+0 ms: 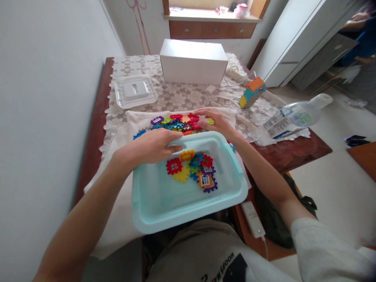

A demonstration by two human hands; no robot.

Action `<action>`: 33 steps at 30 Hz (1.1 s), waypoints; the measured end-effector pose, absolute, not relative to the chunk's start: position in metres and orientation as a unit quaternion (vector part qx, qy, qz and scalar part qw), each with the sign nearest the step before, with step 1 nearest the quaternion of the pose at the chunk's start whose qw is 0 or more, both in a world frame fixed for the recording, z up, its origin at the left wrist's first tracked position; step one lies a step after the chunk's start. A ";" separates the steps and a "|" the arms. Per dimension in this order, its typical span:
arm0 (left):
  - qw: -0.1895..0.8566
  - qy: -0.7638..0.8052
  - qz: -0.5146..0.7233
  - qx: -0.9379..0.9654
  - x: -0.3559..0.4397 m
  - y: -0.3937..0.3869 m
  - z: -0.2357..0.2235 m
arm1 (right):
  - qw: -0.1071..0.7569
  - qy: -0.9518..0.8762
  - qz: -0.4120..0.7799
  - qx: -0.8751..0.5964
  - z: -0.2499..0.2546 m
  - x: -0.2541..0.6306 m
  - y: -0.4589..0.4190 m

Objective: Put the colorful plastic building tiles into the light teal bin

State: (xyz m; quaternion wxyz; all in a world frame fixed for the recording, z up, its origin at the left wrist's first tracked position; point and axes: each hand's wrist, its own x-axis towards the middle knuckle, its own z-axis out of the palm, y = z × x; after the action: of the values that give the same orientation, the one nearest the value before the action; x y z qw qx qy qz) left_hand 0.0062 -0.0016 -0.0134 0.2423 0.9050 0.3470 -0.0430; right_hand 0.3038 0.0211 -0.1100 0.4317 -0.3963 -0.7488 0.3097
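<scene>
A pale teal plastic bin (164, 203) rests on my lap against the table's near edge, with several coloured interlocking tiles (192, 168) inside. My left hand (152, 147) grips the bin's far rim. My right hand (213, 120) lies flat, fingers spread, on a pile of coloured tiles (176, 123) spread on a white cloth (132, 125) just beyond the bin.
A white box (194, 62) stands at the table's far end, a clear lid (135, 91) to its left. A built tile block (252, 92) and a plastic bottle (290, 119) lie to the right. A white power bank (253, 219) sits near my right elbow. A wall runs along the left.
</scene>
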 end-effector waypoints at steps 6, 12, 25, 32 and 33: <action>0.230 0.347 -0.054 0.908 0.006 -0.002 -0.012 | 0.277 -0.835 0.251 -0.403 -0.124 0.310 0.023; 0.228 0.335 -0.034 0.914 0.005 0.000 -0.016 | 0.260 -0.842 0.232 -0.412 -0.124 0.306 0.025; 0.224 0.338 -0.039 0.913 0.005 0.000 -0.016 | 0.267 -0.839 0.267 -0.392 -0.119 0.303 0.024; 0.224 0.344 -0.053 0.910 0.006 -0.001 -0.014 | 0.370 -0.797 0.295 -0.375 -0.120 0.299 0.026; 0.225 0.345 -0.052 0.910 0.006 -0.001 -0.014 | 0.388 -0.788 0.294 -0.377 -0.121 0.297 0.027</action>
State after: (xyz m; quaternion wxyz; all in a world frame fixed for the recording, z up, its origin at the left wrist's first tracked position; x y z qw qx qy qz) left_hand 0.0065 -0.0006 -0.0137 0.2250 0.9098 0.3449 -0.0518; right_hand 0.2975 0.0269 -0.1207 0.3883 -0.3772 -0.7878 0.2938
